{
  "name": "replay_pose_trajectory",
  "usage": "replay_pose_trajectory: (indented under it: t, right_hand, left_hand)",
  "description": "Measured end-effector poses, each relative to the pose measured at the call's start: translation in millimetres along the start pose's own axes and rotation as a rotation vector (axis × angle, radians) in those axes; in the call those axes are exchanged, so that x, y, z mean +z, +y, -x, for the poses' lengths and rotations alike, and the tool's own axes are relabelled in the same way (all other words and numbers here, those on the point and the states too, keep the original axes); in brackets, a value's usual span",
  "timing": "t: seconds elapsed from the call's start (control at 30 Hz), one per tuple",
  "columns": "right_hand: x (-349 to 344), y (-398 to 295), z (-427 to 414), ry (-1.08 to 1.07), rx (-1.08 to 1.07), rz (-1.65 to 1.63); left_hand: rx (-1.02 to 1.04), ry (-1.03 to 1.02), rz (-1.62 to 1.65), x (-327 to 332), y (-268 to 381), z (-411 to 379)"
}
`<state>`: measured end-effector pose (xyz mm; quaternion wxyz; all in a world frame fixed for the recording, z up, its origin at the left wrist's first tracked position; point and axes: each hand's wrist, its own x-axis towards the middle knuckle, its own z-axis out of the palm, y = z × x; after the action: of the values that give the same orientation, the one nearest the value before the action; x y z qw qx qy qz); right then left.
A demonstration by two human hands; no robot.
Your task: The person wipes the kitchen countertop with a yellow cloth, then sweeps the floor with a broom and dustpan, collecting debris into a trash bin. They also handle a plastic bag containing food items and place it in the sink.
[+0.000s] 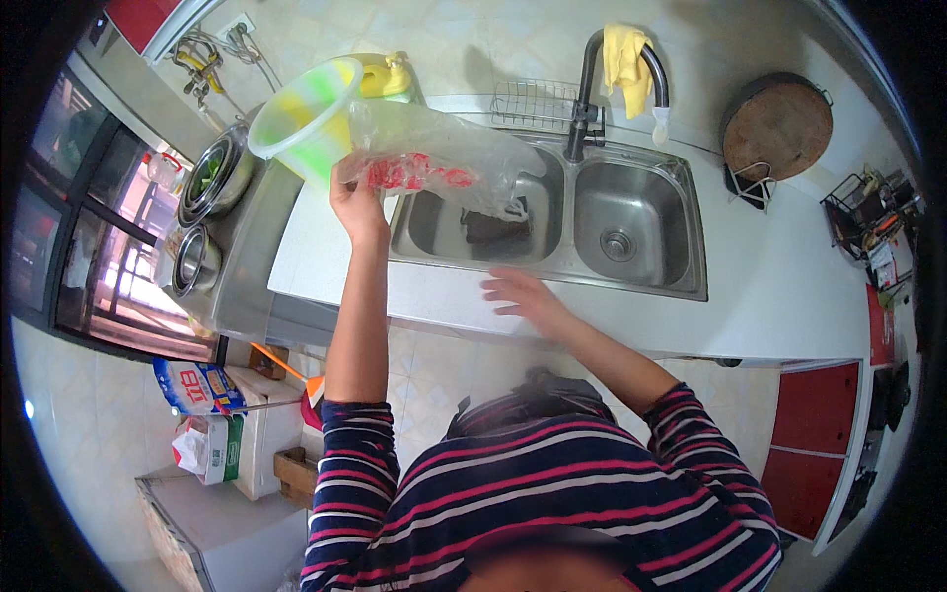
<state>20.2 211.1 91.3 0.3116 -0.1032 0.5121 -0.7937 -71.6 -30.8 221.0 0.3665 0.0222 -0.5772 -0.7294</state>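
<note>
My left hand (pixel 358 200) grips one end of a clear plastic bag (pixel 451 152) with red print. The bag stretches rightward from that hand over the left basin (pixel 429 233) of a steel double sink. Partly behind the bag's lower end, a dark block-like thing (pixel 496 228) lies in that basin; I cannot tell what it is. My right hand (pixel 527 298), slightly blurred, hovers by the sink's front edge with its fingers apart and nothing in it. Just beyond my left hand stands a green, yellow and white plastic bucket (pixel 314 126).
A black faucet (pixel 584 111) draped with a yellow cloth (pixel 627 66) rises behind the sink. Behind it sits a wire rack (pixel 534 102). A round pan (pixel 778 129) leans at the right wall. Steel bowls (pixel 214 177) stand at left. The right basin (pixel 630 222) shows its drain.
</note>
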Motion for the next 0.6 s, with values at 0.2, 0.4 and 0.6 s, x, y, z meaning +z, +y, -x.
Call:
replay_pose_trajectory:
  t: [0.2,0.4,0.6]
  right_hand:
    - [-12,-5,-91,0.019,0.068,-0.758]
    - [-46,-19,-140,0.071,-0.084,-0.785]
    - [-42,-55,-150,0.214,-0.19,-0.575]
  left_hand:
    - [-0.013,0.019,-0.015,-8,-5,13]
    - [-0.092,-0.067,-0.213,-47,-7,31]
    - [0.204,-0.314,-0.854,-61,-22,43]
